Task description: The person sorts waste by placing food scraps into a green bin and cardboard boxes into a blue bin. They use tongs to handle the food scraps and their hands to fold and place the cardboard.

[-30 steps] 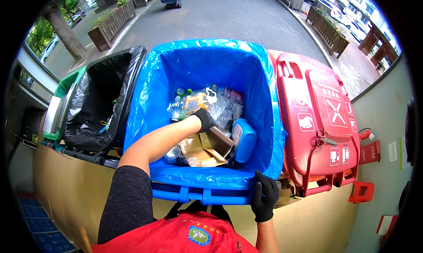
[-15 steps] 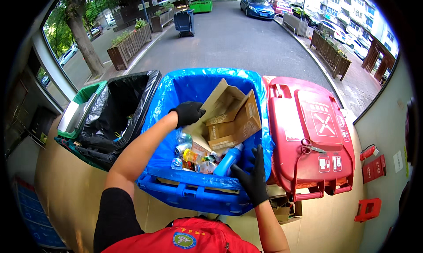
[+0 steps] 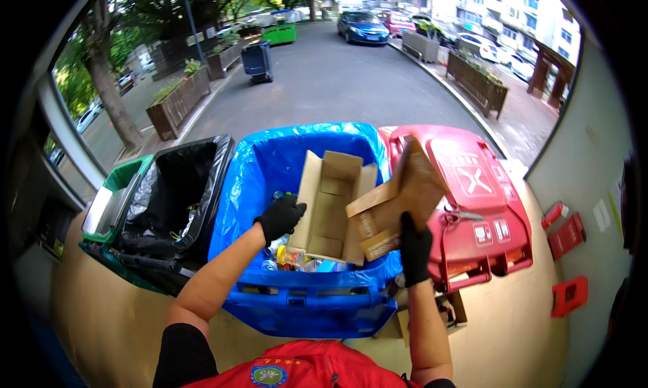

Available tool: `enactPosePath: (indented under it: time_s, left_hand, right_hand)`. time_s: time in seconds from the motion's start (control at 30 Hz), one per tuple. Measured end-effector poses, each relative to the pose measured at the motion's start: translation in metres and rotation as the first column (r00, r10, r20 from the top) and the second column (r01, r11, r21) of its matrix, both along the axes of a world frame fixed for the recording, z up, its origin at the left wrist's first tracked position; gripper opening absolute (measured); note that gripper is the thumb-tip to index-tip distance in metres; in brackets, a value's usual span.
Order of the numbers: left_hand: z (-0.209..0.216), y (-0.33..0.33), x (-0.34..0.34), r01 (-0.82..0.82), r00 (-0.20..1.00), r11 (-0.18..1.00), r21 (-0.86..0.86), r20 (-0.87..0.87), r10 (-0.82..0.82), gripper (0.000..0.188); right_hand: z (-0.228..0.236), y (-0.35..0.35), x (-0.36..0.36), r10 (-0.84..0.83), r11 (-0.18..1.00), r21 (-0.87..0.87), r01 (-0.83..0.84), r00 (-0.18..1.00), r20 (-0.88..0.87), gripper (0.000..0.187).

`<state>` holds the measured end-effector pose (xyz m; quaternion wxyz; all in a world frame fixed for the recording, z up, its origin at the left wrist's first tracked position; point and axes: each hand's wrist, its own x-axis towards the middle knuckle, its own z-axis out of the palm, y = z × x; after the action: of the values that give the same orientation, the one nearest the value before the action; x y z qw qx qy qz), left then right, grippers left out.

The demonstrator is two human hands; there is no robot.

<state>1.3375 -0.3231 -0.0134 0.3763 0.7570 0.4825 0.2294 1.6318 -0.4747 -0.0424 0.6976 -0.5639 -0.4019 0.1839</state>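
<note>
Both my hands wear black gloves. My left hand [image 3: 281, 219] is closed on the left edge of an open, plain tan cardboard box [image 3: 332, 205], which is tilted over the blue-lined bin [image 3: 304, 299]. My right hand [image 3: 416, 249] grips a printed brown cardboard box [image 3: 385, 212], partly opened out and blurred by motion. That printed box spans the bin's right rim and the red lid beside it. Below the tan box, a yellow-capped plastic bottle [image 3: 287, 255] lies among several clear bottles. The tan box hides part of the bin's contents.
A black-lined bin [image 3: 179, 192] and a green bin [image 3: 125, 178] stand left. On the red bin's closed lid [image 3: 472, 185] at right lie scissors [image 3: 461, 216]. A box of odds and ends [image 3: 452, 310] sits on the floor, and a red stool [image 3: 569, 295] is by the wall.
My right hand, open before, has taken hold of the printed box, which has moved right and up, apart from the tan box. The tan box now faces me with its open side.
</note>
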Motion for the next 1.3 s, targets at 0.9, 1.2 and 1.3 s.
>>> enactPosePath:
  time_s: [0.9,1.2,1.3]
  left_hand:
    - [-0.080,-0.018,-0.109,-0.194,0.638,0.968,-0.160,0.729,0.249,0.024]
    - [-0.056,-0.094,-0.097,-0.270,0.935,0.767,0.582,-0.031,0.353,0.048]
    - [-0.046,-0.124,-0.077,-0.674,0.638,0.739,0.020,0.521,0.568,0.041]
  right_hand:
    - [-0.370,-0.397,0.138,-0.691,0.674,-0.732,0.100,0.433,-0.578,0.028]
    - [-0.468,-0.337,0.263,-0.266,0.620,-0.782,-0.058,0.922,-0.280,0.029]
    - [-0.478,-0.286,0.283,-0.225,0.661,-0.732,-0.166,0.887,-0.404,0.018]
